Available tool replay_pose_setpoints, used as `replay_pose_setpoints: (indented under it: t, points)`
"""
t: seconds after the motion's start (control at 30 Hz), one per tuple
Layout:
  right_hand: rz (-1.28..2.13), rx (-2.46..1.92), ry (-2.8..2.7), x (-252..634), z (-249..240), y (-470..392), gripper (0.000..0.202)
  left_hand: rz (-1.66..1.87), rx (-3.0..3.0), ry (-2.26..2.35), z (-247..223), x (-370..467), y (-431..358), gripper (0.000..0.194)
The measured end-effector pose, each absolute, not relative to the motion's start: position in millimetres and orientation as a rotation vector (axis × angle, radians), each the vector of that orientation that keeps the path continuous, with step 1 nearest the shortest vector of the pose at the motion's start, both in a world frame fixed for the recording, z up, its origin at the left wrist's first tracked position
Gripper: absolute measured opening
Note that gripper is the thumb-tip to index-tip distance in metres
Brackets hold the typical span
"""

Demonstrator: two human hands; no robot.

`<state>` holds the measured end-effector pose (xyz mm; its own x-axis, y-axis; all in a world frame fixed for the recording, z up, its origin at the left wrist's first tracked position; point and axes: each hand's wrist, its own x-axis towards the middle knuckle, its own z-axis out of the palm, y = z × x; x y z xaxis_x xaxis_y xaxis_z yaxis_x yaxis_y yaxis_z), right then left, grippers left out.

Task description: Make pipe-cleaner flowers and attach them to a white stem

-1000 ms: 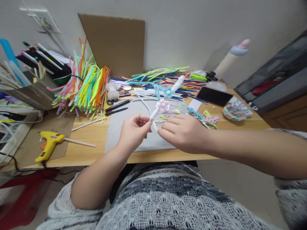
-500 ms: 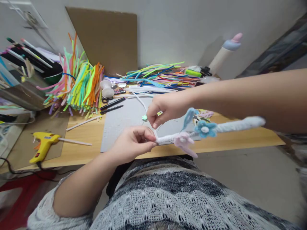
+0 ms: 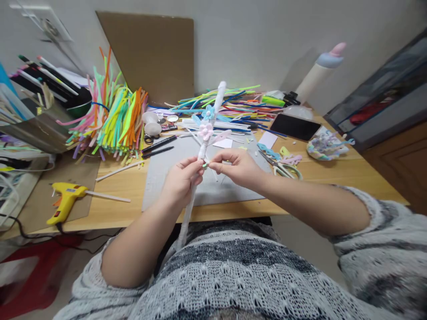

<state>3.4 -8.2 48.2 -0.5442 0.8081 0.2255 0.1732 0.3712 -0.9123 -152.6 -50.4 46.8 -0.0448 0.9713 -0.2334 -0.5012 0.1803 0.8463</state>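
Observation:
My left hand (image 3: 182, 180) is closed around a white stick (image 3: 189, 213), which slants up and away from my lap. Fuzzy white pipe cleaner covers its upper part (image 3: 219, 98). A blue flower (image 3: 208, 113) and, lower down, a pink flower (image 3: 205, 131) are fixed to it, with a pink leaf loop (image 3: 223, 135) sticking out to the right. Just right of the stick, my right hand (image 3: 238, 166) pinches a white pipe cleaner (image 3: 207, 156) close to my left fingertips. A small green piece (image 3: 204, 165) shows between the hands; whether it is held or lies behind is unclear.
A grey cutting mat (image 3: 156, 178) lies beneath my hands. Scissors (image 3: 283, 169), a phone (image 3: 295, 126) and a pastel woven piece (image 3: 325, 146) are on the right. A yellow glue gun (image 3: 68, 198) lies left, and bundled pipe cleaners (image 3: 116, 120) stand at the back left.
The flowered stick has swung from pointing right to pointing up and away. My right arm has drawn back from across the table to the stick's right side, uncovering the scissors and phone.

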Motion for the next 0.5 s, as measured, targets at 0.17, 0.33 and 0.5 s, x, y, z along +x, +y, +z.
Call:
replay_pose_setpoints:
  t: [0.17,0.33,0.5]
  points:
    - [1.054,-0.900,-2.073,6.6,20.7,6.7,0.024,1.265,0.661,1.034,35.9,-153.3,-41.4,0.017]
    - [0.764,-1.230,-1.938,42.2,7.6,61.2,0.036,1.323,0.605,1.135,24.8,-158.5,-22.0,0.025]
    - [0.357,-2.017,-1.991,80.9,-9.5,103.7,0.027,1.318,0.569,1.192,10.4,-163.4,-3.8,0.024]
